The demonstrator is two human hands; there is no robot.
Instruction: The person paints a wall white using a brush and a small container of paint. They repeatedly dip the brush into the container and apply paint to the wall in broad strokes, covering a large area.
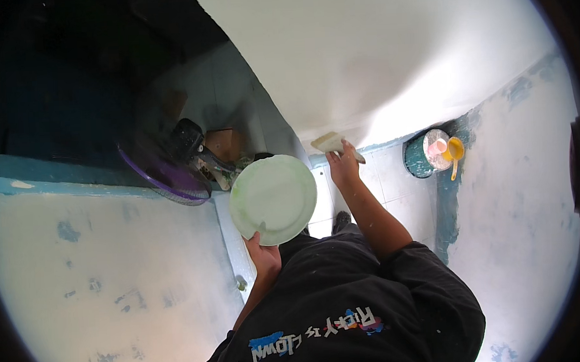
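My left hand point(265, 257) grips the near rim of a round pale green plate point(274, 198), its thumb on top. A white, paint-like film covers the plate's middle. In my right hand point(343, 166) is a flat paintbrush point(331, 141) with pale bristles, its handle running back past the fingers. The bristles are at the lower part of a white-coated wall point(343, 72); I cannot tell whether they touch it.
A green bucket point(416, 157) stands in the right corner, with a pink cup point(436, 147) and a yellow dipper point(454, 150) on top. Left of the plate are a purple fan point(166, 179) and a cardboard box point(222, 144). White tiles point(407, 190) cover the floor.
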